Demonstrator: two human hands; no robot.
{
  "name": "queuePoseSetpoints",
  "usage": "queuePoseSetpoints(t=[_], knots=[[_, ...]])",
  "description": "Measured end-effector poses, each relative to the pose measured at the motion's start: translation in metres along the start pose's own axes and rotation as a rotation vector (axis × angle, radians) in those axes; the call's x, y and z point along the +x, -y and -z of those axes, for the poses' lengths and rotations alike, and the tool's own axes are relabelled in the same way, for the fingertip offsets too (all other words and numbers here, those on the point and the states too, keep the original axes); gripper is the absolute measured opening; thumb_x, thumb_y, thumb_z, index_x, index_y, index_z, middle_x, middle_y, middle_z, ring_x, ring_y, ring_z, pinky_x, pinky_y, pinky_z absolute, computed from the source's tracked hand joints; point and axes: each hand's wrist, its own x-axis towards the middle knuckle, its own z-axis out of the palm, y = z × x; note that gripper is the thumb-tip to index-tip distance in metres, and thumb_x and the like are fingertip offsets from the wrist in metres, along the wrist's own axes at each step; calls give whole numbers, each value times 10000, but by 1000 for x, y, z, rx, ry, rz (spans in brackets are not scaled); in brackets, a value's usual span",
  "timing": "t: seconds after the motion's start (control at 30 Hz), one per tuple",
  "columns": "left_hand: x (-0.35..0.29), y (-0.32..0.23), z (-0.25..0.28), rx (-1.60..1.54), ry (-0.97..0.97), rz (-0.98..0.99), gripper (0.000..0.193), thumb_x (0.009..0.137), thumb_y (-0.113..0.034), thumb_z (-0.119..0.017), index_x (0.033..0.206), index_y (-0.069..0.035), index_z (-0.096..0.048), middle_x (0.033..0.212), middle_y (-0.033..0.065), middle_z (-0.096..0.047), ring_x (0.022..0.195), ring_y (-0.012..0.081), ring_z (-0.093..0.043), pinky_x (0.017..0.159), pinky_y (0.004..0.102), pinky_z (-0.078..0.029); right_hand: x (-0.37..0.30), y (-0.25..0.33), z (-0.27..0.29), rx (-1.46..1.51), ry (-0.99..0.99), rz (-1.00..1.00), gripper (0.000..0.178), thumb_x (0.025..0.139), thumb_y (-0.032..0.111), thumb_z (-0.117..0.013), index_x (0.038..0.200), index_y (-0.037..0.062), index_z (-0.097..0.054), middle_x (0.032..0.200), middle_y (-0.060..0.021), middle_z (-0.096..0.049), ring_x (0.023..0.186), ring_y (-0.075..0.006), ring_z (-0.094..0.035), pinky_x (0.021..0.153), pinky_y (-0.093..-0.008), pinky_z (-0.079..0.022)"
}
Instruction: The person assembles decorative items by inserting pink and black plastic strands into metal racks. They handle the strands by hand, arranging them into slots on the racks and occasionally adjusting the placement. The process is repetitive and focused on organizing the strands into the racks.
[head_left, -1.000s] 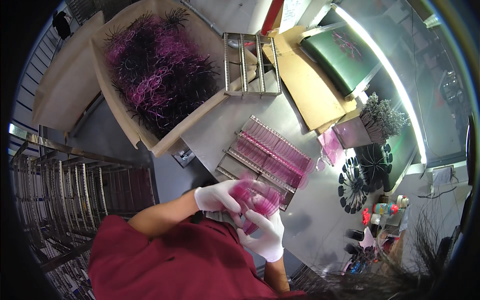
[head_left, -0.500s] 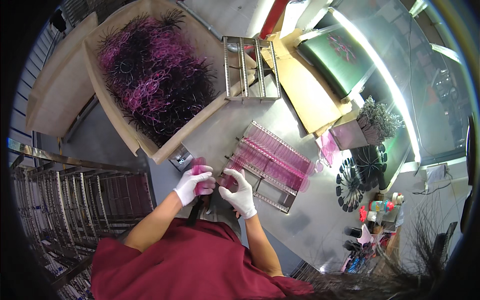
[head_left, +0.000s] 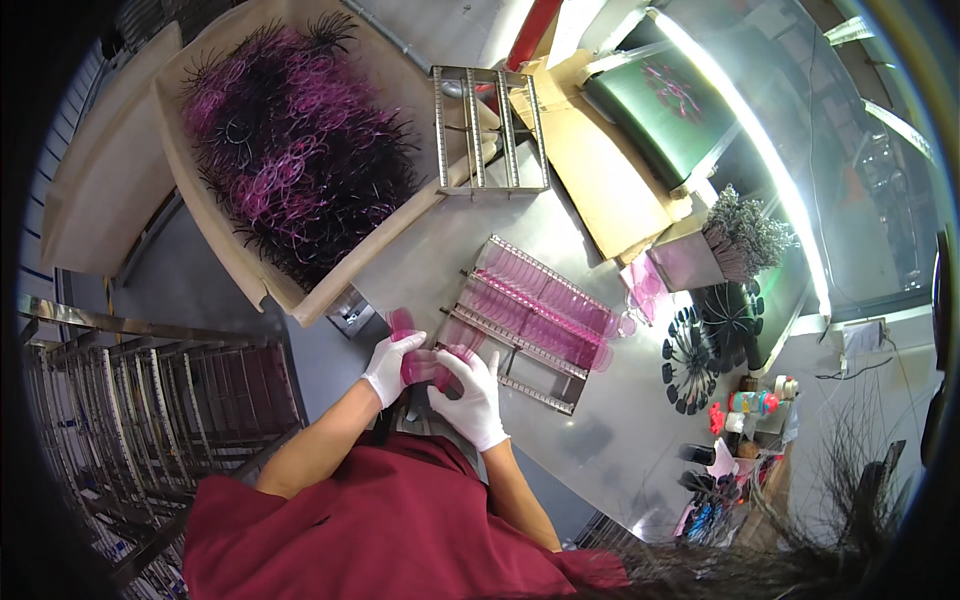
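Holding pink discs (head_left: 420, 368) near table edge (head_left: 590, 488)

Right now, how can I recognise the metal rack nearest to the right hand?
On the grey metal table, beyond the gloved right hand, lies a slotted rack. Rows of pink lens-shaped pieces set it apart from the bare-slatted rack by the beige bin.

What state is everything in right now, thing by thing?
left hand, gloved, closed around pink pieces
right hand, gloved, curled against pink pieces, grip unclear
near rack, partly filled with pink pieces
far rack, uncovered
metal table, partly covered
beige bin, open, heaped with a pink-and-black tangle
light tube, lit
grey box, holding a wiry bunch
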Motion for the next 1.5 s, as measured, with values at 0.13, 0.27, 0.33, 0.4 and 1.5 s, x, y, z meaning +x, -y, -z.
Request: queuePoseSetpoints(t=[0.13,0.27,0.33,0.4,1.5], knots=[[6,2,6,4,-5,16,260,1052,-253,-673,1248,-91,-617,1183,211,-749,1019,348,-766,821,418,-662,-11,-12,24,-23,83,-49,707,792,220,-863,1462,135,-652,1443,-128,-660,1385,-352,-593,1269,-746,-94],[-14,-18,-13,236,-101,-133,277,1001,-191,-758,1195,-83,-593,945,89,-704,790,212,-709,714,342,-617,-29,-35,56,-177,172,-122,826,850,338,-853,1588,140,-539,1591,-189,-545,1517,-479,-425,1253,-747,-147],[-14,-22,-1,386,-128,-350,320,965,-144,-802,1190,-83,-584,881,24,-648,719,149,-647,638,304,-567,-25,-21,59,-365,181,-56,832,854,362,-851,1584,130,-526,1590,-245,-498,1492,-523,-413,1219,-734,-232],[-27,-31,4,582,-90,-499,433,884,-15,-851,1205,-72,-566,878,-10,-612,721,100,-617,634,285,-547,-11,17,75,-542,214,-14,826,848,343,-854,1568,91,-536,1588,-269,-474,1474,-533,-412,1194,-717,-279],[-38,-56,-37,2374,654,-1138,780,952,-497,-727,1596,-124,-495,1675,150,-463,1532,319,-467,1277,574,-323,-37,-32,56,-46,0,-6,573,776,210,-867,1320,129,-706,1277,-102,-702,1279,-300,-639,1268,-726,-184]])
